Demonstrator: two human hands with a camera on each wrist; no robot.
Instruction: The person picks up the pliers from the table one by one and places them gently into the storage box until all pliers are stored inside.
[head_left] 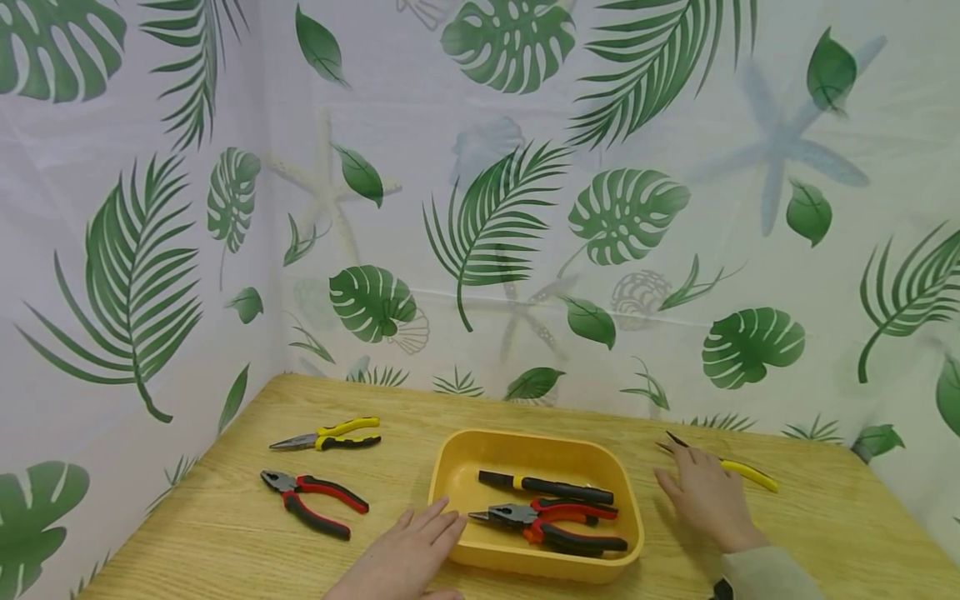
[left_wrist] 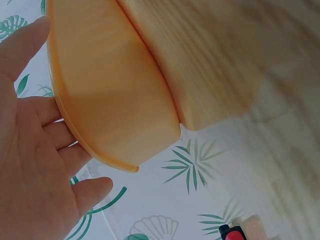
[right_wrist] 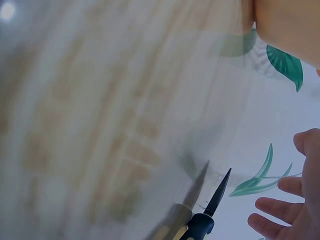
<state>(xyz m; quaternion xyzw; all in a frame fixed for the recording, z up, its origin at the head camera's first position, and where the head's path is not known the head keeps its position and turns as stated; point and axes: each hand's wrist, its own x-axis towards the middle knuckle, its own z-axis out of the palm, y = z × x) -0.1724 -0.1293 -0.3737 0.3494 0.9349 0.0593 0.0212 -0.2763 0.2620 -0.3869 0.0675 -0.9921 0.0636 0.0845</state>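
My left hand (head_left: 408, 554) lies at the left end of a yellow plastic tray (head_left: 633, 533), its extended fingers touching the rim in the left wrist view. Over on the right, my right hand (head_left: 705, 496) is above yellow-handled pliers (head_left: 753, 475), which it partly covers in the head view. Its fingers are spread and apart from the pliers' dark pointed tip (right_wrist: 218, 194) in the right wrist view. Inside the tray lie pliers with red and black handles (head_left: 551, 518), overlapping a pointed tool tip, and a slim black tool with a yellow band (head_left: 562, 487).
Left of the tray, yellow and black long-nose pliers (head_left: 330, 437) lie toward the back of the wooden table (head_left: 225, 533). Red and black combination pliers (head_left: 315, 502) lie in front of them, handles spread. A leaf-patterned cloth (head_left: 480, 350) hangs behind the table and along its left side.
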